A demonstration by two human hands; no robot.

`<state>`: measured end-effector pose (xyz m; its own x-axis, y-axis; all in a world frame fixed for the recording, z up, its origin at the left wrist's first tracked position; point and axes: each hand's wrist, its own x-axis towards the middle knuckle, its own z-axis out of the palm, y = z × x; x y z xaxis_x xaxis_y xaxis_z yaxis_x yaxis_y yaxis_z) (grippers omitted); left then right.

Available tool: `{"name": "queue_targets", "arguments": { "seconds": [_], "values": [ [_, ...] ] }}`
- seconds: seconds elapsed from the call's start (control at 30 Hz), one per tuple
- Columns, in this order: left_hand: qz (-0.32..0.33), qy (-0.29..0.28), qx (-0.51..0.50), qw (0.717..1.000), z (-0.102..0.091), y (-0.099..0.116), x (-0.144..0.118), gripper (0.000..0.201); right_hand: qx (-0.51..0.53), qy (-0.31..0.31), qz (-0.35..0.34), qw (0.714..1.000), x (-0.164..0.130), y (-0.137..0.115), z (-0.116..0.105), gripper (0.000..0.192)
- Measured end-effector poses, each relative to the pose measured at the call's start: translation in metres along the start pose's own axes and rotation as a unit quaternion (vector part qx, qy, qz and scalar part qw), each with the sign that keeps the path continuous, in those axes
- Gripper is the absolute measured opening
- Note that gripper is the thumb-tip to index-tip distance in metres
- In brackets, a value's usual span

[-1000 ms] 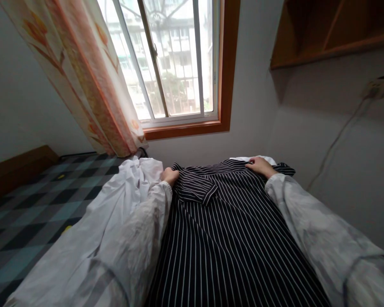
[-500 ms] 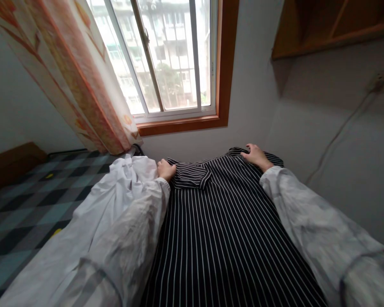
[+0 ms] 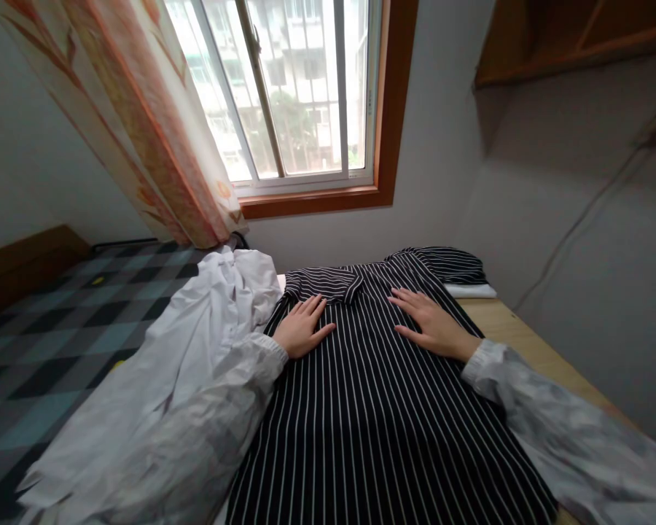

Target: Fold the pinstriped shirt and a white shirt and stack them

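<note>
Item: striped garment [image 3: 372, 408], black with thin white vertical stripes. We record it spread flat and face up on a pale wooden surface [image 3: 530, 350], running from the near edge of the view toward the wall under the window [image 3: 295, 95]. The stripes lie straight and even over the body. Its collar end is at the far side; one short striped sleeve [image 3: 320, 283] is folded across at upper left, and a second striped part [image 3: 448, 264] bunches at upper right, lying over a small white folded piece [image 3: 470, 291].

Left hand [image 3: 302, 332]: we note it laid palm down on the upper left of the garment, fingers straight and slightly spread, pressing on the cloth and gripping nothing. Its pale sleeve [image 3: 219, 415] crosses the garment's left edge.

Right hand [image 3: 431, 324]: likewise flat and open on the upper right of the garment, fingers fanned toward the collar, nothing pinched or held. The two hands lie near each other, apart, with a band of striped cloth between them.

Adjacent: white garment [image 3: 197, 350] heaped just beside the striped one on its left, touching its edge; checked bedcover [image 3: 49, 343] further left; patterned orange curtain [image 3: 136, 124] hanging at the window's left.
</note>
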<state>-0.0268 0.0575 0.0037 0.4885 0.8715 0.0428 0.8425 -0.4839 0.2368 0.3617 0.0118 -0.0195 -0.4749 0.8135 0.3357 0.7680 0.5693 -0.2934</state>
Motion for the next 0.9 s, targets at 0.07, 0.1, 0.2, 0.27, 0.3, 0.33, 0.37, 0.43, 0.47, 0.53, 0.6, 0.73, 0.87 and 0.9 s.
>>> {"name": "queue_targets", "arguments": {
  "seconds": [0.07,0.1,0.2,0.27,0.3,0.33,0.37,0.43,0.47,0.53,0.6,0.73,0.87,0.9],
  "values": [
    [-0.016,0.011,0.004,1.000,0.002,0.003,-0.015,0.077,0.013,-0.033,0.015,0.999,-0.017,0.000,0.005,0.073],
    [-0.027,0.017,0.010,0.999,0.002,0.005,-0.021,0.076,0.015,-0.043,0.031,0.998,-0.023,0.004,0.007,0.073],
    [-0.053,0.033,0.035,0.997,0.002,0.009,-0.039,0.073,0.012,-0.051,0.068,0.996,-0.034,0.018,0.006,0.073],
    [-0.065,0.049,0.052,0.995,0.002,0.012,-0.053,0.070,0.010,-0.043,0.074,0.996,-0.039,0.025,0.002,0.072],
    [-0.069,0.062,0.056,0.994,0.002,0.014,-0.060,0.068,0.009,-0.035,0.073,0.997,-0.043,0.027,-0.001,0.070],
    [-0.071,0.079,0.058,0.993,0.003,0.015,-0.068,0.065,0.006,-0.022,0.071,0.997,-0.047,0.028,-0.004,0.068],
    [-0.073,0.099,0.056,0.991,0.003,0.015,-0.075,0.062,0.000,-0.001,0.074,0.997,-0.051,0.029,-0.007,0.066],
    [-0.075,0.141,0.042,0.986,0.002,0.015,-0.091,0.057,-0.026,0.058,0.108,0.992,-0.061,0.029,-0.013,0.064],
    [-0.077,0.161,0.032,0.983,0.001,0.015,-0.098,0.056,-0.044,0.091,0.139,0.985,-0.066,0.030,-0.016,0.065],
    [-0.087,0.189,0.011,0.978,-0.004,0.014,-0.112,0.056,-0.083,0.144,0.213,0.963,-0.078,0.034,-0.022,0.070],
    [-0.109,0.200,0.005,0.974,-0.010,0.013,-0.126,0.058,-0.101,0.152,0.285,0.941,-0.088,0.041,-0.028,0.072],
    [-0.195,0.164,0.060,0.965,-0.021,0.012,-0.144,0.059,0.024,0.067,0.335,0.940,-0.104,0.051,-0.036,0.057],
    [-0.244,0.096,0.072,0.962,-0.027,0.011,-0.145,0.036,0.207,0.032,0.320,0.924,-0.108,0.046,-0.045,0.047],
    [-0.246,0.091,0.057,0.963,-0.028,0.010,-0.144,0.030,0.245,0.034,0.334,0.910,-0.107,0.042,-0.048,0.048]
  ]
}}
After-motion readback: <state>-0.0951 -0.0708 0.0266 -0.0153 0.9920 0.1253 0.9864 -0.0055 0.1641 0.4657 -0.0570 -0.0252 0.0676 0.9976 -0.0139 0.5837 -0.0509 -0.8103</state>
